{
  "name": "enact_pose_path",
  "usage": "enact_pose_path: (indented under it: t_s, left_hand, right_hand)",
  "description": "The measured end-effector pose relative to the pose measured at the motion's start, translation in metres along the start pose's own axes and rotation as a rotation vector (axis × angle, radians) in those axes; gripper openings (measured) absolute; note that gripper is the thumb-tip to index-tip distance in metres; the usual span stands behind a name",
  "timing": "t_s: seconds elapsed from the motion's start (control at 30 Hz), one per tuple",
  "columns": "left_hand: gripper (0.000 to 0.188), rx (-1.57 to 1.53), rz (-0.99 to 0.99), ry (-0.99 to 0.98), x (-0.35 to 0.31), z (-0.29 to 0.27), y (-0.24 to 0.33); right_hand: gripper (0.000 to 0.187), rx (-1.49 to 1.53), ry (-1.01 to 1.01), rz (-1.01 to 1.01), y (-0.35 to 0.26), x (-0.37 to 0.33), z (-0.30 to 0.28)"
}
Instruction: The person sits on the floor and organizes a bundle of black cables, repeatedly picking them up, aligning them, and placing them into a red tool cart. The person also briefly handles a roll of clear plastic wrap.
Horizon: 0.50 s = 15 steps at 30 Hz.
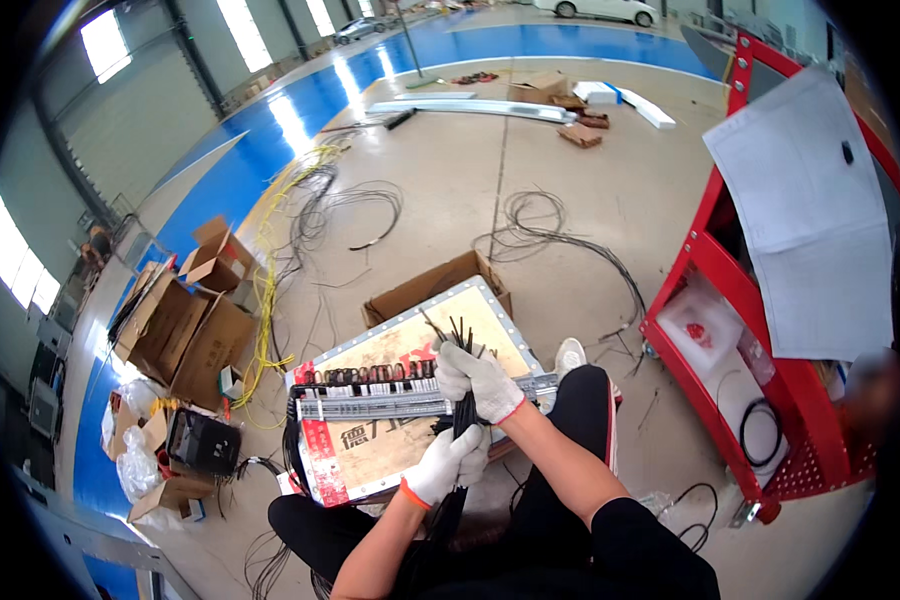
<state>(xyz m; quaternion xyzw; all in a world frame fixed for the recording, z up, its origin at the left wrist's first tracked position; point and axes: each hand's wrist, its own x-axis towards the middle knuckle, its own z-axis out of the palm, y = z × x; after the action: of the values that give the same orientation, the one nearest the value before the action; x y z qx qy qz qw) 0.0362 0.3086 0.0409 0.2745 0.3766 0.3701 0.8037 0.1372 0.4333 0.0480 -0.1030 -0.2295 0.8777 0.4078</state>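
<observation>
Both my hands wear white knitted gloves and grip one bundle of black cables (463,415). My right hand (478,380) closes round the bundle near its upper end, where loose cable tips fan out above the fingers. Lower down, nearer my lap, my left hand (448,464) is wrapped round the same bundle. Behind my hands lies a wooden-topped case (370,440) with a riveted metal edge. Across it runs a slotted metal rail (370,405), and a row of black cable loops with white tags (370,376) sits along the rail's far side.
An open cardboard box (390,303) stands beyond the case. Black cable coils (540,225) and yellow cable (270,300) lie on the floor. Cardboard boxes (185,330) and a black tool bag (202,442) are at left. At right stands a red metal rack (705,250) with paper sheets.
</observation>
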Motion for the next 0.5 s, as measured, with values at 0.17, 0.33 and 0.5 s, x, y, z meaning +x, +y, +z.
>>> enact_pose_path:
  t_s: [0.17,0.33,0.5]
  left_hand:
    - [0.022,0.707,0.369,0.739,0.034,0.015,-0.046]
    - [0.028,0.807,0.371,0.667,0.030,0.022,-0.036]
    - [0.041,0.051,-0.001,0.166,0.017,0.023,-0.008]
  right_hand:
    - [0.031,-0.124,0.399,-0.252,-0.019,-0.004,-0.002]
    - [0.025,0.039,0.330,-0.175,-0.023,-0.004,-0.031]
    - [0.023,-0.378,0.462,-0.546,-0.016,0.003,-0.014]
